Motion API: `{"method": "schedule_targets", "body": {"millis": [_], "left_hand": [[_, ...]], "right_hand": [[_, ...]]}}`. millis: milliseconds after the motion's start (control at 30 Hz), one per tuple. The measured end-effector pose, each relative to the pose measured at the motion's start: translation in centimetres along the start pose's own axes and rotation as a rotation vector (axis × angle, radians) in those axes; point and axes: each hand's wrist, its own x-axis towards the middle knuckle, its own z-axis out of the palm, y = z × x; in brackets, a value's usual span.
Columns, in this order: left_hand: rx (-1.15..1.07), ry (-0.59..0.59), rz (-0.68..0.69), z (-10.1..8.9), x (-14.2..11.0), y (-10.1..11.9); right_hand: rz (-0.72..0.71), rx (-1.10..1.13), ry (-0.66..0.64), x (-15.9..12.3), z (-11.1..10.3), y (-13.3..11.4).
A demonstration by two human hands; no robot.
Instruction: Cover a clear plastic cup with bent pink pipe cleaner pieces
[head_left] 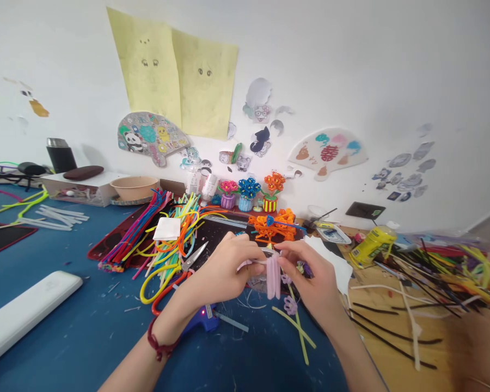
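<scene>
My left hand (224, 268) and my right hand (310, 277) meet over the blue table (85, 332). Both pinch a pale pink pipe cleaner piece (273, 276) bent into long loops that hang down between them. The fingers of each hand are closed on it. A red cord circles my left wrist. Small purple pipe cleaner flowers (289, 302) lie just under my right hand. Green pipe cleaner stems (296, 324) lie below them. A blue glue gun (204, 317) sits beneath my left wrist.
A heap of coloured pipe cleaners (163, 239) and scissors (194, 257) lie left of my hands. Orange pipe cleaner flowers (275, 226) and three small flower pots (249, 195) stand behind. A yellow glue bottle (371, 245) and dark pipe cleaners (428, 272) lie right. A white case (24, 310) rests at left.
</scene>
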Motion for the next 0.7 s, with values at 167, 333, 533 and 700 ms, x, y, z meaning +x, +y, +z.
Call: {"method": "schedule_targets", "body": {"millis": [167, 333, 533, 700], "left_hand": [[0.013, 0.01, 0.006, -0.1, 0.0, 0.1], [0.0, 0.038, 0.005, 0.1, 0.0, 0.1], [-0.125, 0.166, -0.034, 0.8, 0.1, 0.3], [-0.178, 0.196, -0.084, 1.0, 0.0, 0.3]], "right_hand": [[-0.06, -0.048, -0.025, 0.1, -0.3, -0.2], [-0.146, -0.093, 0.04, 0.0, -0.1, -0.1], [-0.225, -0.144, 0.105, -0.3, 0.2, -0.1], [-0.252, -0.172, 0.098, -0.5, 0.1, -0.3]]}}
